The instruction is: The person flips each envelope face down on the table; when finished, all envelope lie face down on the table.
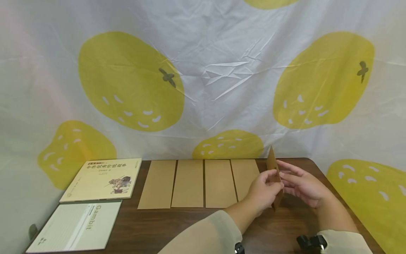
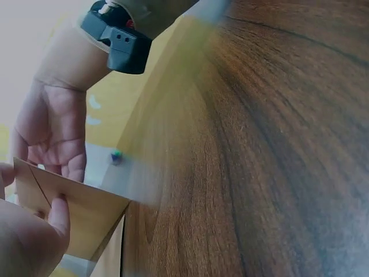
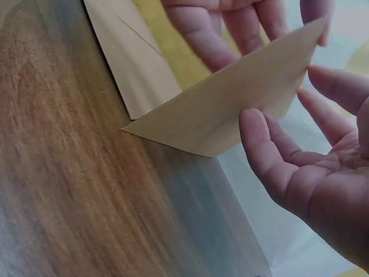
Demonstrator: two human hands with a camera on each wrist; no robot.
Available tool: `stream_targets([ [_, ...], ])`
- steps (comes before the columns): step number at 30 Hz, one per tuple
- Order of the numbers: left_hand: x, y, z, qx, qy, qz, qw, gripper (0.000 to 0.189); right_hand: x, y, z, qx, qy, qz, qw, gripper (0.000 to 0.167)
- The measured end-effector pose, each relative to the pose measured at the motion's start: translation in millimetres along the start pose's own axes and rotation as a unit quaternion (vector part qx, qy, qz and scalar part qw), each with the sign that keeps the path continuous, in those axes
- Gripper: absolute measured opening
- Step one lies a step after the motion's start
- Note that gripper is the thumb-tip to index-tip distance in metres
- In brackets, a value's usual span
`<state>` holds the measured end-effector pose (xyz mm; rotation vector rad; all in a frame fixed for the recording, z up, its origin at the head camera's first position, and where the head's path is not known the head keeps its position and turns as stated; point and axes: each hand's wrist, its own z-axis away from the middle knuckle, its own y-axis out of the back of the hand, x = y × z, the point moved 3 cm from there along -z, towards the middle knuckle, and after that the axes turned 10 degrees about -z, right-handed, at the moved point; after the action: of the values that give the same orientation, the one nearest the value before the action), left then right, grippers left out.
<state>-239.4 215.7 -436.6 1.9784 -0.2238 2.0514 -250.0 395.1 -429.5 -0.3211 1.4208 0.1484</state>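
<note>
A thin brown card (image 1: 276, 199), plain like kraft paper, stands on edge at the right of the table. My left hand (image 1: 258, 192) pinches it, with the thumb (image 2: 59, 216) on its near face in the left wrist view. My right hand (image 1: 304, 185) is on the other side of the card. Its fingers are spread and loosely bent, with fingertips right at the card's face and edge in the right wrist view. Several matching brown cards, among them one (image 1: 155, 185) at the left end, lie side by side; my left hand partly covers the rightmost card (image 1: 245, 176).
At the table's left lie a cream book (image 1: 92, 180) with an illustrated cover and, in front of it, a pale Gambit notebook (image 1: 84, 225). A white curtain (image 1: 222, 106) with yellow fruit prints hangs behind the dark wooden table (image 1: 158, 229).
</note>
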Motion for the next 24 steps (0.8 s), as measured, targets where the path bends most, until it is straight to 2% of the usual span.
stream_targets([
  [5,0.0,7.9,-1.2,0.011,-0.006,0.023,0.9997,0.046,8.4,-0.7,-3.6,-0.015,-0.02,-0.002,0.9997,0.058],
  [8,-1.3,11.7,-2.0,0.022,-0.014,0.036,0.999,0.048,14.9,3.1,-5.8,-0.009,-0.036,0.0,0.9993,0.063],
  [11,-4.4,13.6,-3.8,0.037,-0.022,0.049,0.9979,0.049,20.9,10.3,-6.8,0.008,-0.042,-0.005,0.9991,0.071],
  [16,-11.4,15.1,-6.3,0.062,-0.017,0.045,0.9969,0.056,26.5,24.7,-5.2,0.04,-0.041,-0.026,0.998,0.07],
  [20,-16.4,15.7,-7.1,0.066,-0.002,0.043,0.9969,0.059,26.0,31.5,-4.3,0.059,-0.045,-0.021,0.997,0.072],
  [24,-19.4,14.2,-8.1,0.058,0.003,0.033,0.9978,0.057,23.0,33.9,-3.6,0.081,-0.054,0.014,0.9952,0.079],
])
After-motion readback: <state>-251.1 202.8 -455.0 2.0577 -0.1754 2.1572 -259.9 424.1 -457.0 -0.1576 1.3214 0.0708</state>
